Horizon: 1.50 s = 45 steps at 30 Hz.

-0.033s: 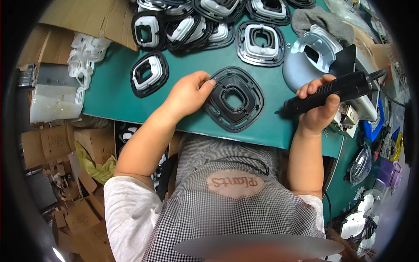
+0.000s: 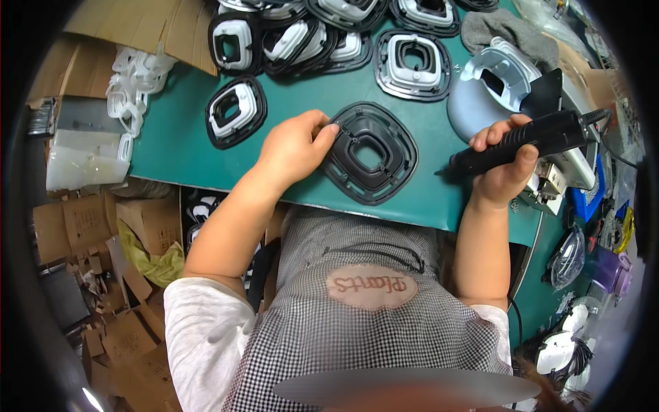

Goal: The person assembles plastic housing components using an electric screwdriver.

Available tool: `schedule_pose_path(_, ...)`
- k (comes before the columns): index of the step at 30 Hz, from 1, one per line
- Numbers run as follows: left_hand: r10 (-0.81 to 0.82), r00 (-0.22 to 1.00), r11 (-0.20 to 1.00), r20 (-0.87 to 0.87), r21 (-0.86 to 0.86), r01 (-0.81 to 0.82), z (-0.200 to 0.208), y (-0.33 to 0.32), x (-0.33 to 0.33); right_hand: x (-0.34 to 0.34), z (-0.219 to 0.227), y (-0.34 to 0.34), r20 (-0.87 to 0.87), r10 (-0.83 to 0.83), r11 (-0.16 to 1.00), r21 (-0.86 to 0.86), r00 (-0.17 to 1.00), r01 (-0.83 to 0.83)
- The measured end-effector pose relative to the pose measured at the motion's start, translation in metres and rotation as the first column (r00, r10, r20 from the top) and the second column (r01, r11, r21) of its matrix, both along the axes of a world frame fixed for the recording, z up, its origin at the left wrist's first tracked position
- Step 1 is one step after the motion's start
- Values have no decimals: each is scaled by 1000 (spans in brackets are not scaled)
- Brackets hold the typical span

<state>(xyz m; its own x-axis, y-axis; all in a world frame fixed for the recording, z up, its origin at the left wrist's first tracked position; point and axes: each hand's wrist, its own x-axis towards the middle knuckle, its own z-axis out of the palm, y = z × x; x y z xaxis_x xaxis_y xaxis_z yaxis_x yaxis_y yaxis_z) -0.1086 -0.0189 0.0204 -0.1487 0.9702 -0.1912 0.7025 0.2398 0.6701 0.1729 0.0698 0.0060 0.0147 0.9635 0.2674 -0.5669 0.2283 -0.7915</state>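
My left hand [image 2: 296, 143] grips the left rim of a black plastic frame [image 2: 371, 187] between thumb and fingers. The frame is a rounded square with a hole in its middle, lying on the green work table [image 2: 295, 89]. My right hand [image 2: 504, 165] is wrapped around a black corded electric screwdriver [image 2: 539, 137]. Its bit points left toward the frame, apart from it and low over the table. Left of my left hand lies a black frame with a white ring [image 2: 235, 112]. Another such black-and-white frame [image 2: 412, 65] lies beyond the frame I hold.
Several more black-and-white frames [image 2: 295, 42] are piled at the back. A light blue rounded housing [image 2: 470, 110] and a white machine [image 2: 576, 161] stand at the right. White plastic rings [image 2: 125, 99] hang by a cardboard box at the left. Cardboard boxes [image 2: 75, 223] fill the lower left.
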Motion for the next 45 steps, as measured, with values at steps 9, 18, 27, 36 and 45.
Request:
schedule_pose_path(9, -320, 869, 801, -378, 381, 461, 21, -36, 7, 4, -4, 0, 38, -23, 1000, 22, 999, 22)
schedule_pose_path(18, -89, 919, 848, -385, 454, 273, -12, -38, 47, 3, -12, 8, -68, 82, 997, -7, 994, -82)
schedule_pose_path(27, -21, 988, 788, -154, 606, 111, -14, -41, 59, 24, -26, 11, -79, 165, 986, 9, 983, -165)
schedule_pose_path(36, 608, 760, 493, -231, 860, -133, 46, -43, -179, 17, -15, 7, 27, 118, 992, 45, 993, -119)
schedule_pose_path(45, 694, 569, 630, -441, 755, -181, 69, 38, -305, 11, -13, 5, 86, -27, 999, 43, 996, 23)
